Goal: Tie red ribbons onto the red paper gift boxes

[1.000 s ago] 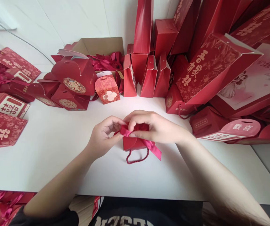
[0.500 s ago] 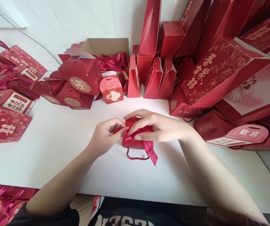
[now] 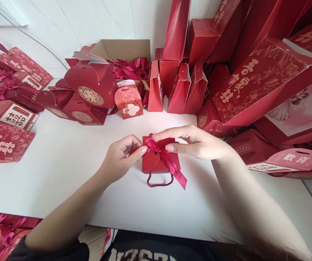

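Observation:
A small red gift box sits on the white table with a dark red rope handle lying out in front. Across its top runs a glossy magenta ribbon with a knot and loop near the middle; one tail hangs over the front right corner. My left hand pinches the ribbon between thumb and index finger at the box's left edge. From the right, my right hand grips the bow, index finger reaching over the loop and thumb on the ribbon's right side. Its other fingers are partly hidden.
Behind the box stand a small floral box and a cardboard carton of ribbons. Red boxes crowd the left and tall red boxes fill the right. More ribboned boxes lie below the table's front edge.
My right hand has shifted right and off the box top, so more of the lid and the knot shows. The ribbon loop is now spread further back. My left hand stays at the left edge.

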### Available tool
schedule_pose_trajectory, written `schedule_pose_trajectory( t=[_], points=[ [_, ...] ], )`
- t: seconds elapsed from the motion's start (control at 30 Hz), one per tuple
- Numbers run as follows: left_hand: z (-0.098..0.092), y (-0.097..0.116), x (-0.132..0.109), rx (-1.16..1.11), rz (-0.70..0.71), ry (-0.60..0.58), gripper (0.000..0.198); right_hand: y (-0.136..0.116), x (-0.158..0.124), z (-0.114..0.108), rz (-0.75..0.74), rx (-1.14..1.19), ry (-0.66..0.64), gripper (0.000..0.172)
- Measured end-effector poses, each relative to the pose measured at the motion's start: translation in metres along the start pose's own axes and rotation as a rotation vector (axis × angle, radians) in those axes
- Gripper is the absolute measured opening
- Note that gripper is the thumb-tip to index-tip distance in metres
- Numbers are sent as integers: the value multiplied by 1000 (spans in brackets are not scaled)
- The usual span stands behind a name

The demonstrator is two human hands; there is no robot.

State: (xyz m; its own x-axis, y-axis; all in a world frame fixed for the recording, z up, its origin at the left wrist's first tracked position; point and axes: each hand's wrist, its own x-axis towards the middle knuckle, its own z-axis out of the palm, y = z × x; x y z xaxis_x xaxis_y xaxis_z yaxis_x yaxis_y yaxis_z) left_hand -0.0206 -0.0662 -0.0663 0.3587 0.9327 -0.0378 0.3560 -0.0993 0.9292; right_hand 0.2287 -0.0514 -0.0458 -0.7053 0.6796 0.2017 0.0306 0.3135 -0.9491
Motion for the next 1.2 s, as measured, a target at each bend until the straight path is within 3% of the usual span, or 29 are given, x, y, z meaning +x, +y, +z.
schedule_pose_trajectory(
  t=[0.2,0.47,0.57,0.73,0.97,1.1,1.2],
  points=[
    [0,0,0,-31,-37,-50,23,0,1,3,90,24,27,45],
    [-1,6,-9,203,148,-100,23,8,6,14,122,-101,206,45],
    [1,10,-16,270,256,-99,20,9,7,17,170,-107,238,46],
    [12,11,-27,555,571,21,19,9,8,22,168,-114,276,46],
    [21,4,-29,898,935,35,23,9,9,24,162,-105,290,46],
    [28,3,-29,927,1001,67,19,13,10,24,129,-97,292,45],
    [33,1,-28,811,991,-16,20,14,10,24,94,-90,280,45]
  ],
)
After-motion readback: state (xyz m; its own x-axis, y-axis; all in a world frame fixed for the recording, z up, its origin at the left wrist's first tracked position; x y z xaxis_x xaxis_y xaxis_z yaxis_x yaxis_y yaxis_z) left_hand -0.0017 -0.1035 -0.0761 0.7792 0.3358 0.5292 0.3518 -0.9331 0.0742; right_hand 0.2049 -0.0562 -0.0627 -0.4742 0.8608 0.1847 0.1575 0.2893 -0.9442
